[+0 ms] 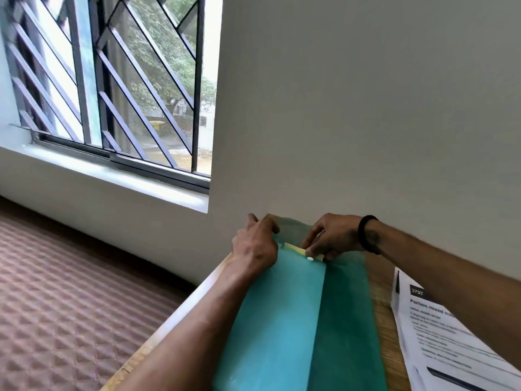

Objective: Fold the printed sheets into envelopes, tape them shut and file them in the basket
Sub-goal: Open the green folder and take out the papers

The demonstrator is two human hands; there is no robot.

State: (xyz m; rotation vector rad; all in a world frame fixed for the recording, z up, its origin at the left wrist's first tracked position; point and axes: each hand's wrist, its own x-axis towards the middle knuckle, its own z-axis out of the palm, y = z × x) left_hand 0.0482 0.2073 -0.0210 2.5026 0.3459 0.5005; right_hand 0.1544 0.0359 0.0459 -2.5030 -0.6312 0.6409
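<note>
Head camera view, looking down along both forearms to a wooden table [383,294] set against a pale wall, with a barred window [112,88] up on the left and a patterned floor [56,292] below it

A long teal envelope [276,320] lies lengthwise on the table, running away from the viewer, on top of a darker green folder [346,320]. At the envelope's far end a pale yellow strip, probably tape [294,248], crosses its mouth, with a small white dot just below it

The left hand [258,244] rests at the envelope's far left corner, fingers curled over the far edge and seemingly holding it down. The right hand [329,238], a black band [366,235] on its wrist, has fingertips bent down onto the right part of the strip, pinching or pressing it; which of the two cannot be told

Printed sheets [439,334] lie at the right edge of the table, flat and unfolded

Judging by this, one envelope is at the sealing stage. The remaining sheets seem yet to be folded. No basket is in view, so filing looks still to come
</note>
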